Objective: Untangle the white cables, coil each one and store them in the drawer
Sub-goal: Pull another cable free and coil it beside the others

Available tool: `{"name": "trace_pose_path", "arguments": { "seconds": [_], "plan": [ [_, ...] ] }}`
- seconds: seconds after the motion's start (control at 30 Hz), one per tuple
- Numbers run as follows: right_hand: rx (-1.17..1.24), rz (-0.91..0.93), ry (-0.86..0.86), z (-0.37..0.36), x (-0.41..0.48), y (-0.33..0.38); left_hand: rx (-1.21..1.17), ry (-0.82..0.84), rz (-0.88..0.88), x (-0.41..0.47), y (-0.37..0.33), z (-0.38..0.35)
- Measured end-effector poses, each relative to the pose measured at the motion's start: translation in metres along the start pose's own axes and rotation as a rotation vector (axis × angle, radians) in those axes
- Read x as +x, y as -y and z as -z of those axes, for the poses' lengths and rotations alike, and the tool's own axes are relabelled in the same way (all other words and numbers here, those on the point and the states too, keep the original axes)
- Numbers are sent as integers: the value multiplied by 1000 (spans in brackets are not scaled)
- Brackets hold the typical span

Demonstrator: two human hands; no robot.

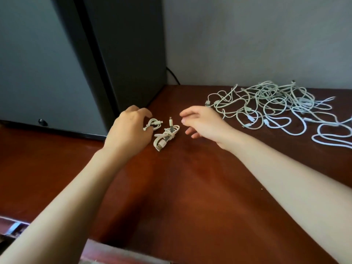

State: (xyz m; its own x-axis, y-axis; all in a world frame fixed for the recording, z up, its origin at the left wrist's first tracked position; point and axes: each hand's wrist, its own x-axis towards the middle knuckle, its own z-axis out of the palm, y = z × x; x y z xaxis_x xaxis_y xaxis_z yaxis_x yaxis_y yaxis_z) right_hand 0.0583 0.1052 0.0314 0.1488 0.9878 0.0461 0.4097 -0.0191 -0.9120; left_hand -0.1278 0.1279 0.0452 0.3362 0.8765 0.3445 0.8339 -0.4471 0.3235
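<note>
- A small coiled white cable (154,124) is seen on the reddish-brown wooden worktop (190,187), towards its far left corner, just in front of the tall dark grey cabinet (129,54) that stands there.
- The left hand (129,130) is laid over this small coil from the left. Its thumb and fingers are curled round the coil's left side, so that the coil is gripped. The far loops and one plug are left showing.
- A second, thicker bundle of coiled white cable (165,137) lies just beside the first, on its right and slightly nearer. One connector is stuck up at its far end and another is seen at its near end. It is touched by neither hand, as far as can be told.
- The right hand (205,124) is held to the right of the two coils, palm turned left, fingers spread and loosely bent. Nothing is held in it.
- A large tangled heap of loose white cables (276,107) is spread along the far right edge of the worktop, against the grey wall (247,35), behind and to the right of the right hand.
- A thin black cord (172,75) is seen behind the cabinet, against the wall.
</note>
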Motion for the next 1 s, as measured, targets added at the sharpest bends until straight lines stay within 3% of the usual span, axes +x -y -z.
{"name": "trace_pose_path", "arguments": {
  "seconds": [0.3, 0.47, 0.67, 0.83, 1.0],
  "plan": [
    [-91, 105, -66, 82, -52, 0, -73, -4, -178, 4, -77, -10],
    [-152, 104, -150, 116, -85, -26, -109, 169, -149, 8, -106, -63],
    [-289, 129, -188, 134, -122, -67, 50, 307, -41, 15, -128, -106],
    [-534, 212, -209, 141, -129, -84, 64, 145, -35, 14, -134, -115],
    [-673, 269, -204, 141, -131, -85, -106, 78, -21, 11, -133, -109]
  ]
}}
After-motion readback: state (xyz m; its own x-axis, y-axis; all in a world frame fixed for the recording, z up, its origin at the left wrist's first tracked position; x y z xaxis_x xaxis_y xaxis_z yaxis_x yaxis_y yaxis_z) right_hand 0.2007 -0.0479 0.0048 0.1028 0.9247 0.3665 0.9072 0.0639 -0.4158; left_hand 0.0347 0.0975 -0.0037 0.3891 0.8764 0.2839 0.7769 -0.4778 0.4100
